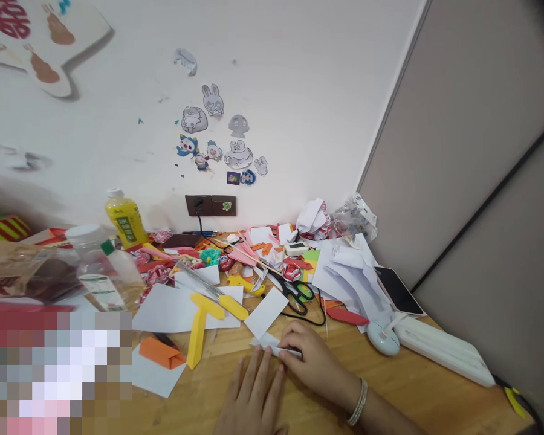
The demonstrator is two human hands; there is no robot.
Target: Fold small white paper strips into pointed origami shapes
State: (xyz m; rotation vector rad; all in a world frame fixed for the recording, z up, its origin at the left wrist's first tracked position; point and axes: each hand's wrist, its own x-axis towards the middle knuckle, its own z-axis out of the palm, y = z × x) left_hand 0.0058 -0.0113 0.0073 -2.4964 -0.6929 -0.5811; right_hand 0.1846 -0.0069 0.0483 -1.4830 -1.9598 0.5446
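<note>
A small piece of white paper (268,342), partly folded, lies on the wooden table (194,405) in front of me. My left hand (252,396) rests flat with its fingers stretched out, the tips at the paper's near edge. My right hand (315,361), wearing a bracelet (358,402), pinches the paper's right end between thumb and fingers, which partly cover it. Just beyond them is a white paper rectangle (266,313). Folded yellow paper strips (196,338) and a folded orange paper piece (161,352) lie to the left.
Black-handled scissors (297,296) and a dark cable sit among paper scraps behind the hands. At right are a white mouse (383,337), a phone (399,290) and a long white object (444,350). A yellow-filled bottle (127,220) stands near the wall at left.
</note>
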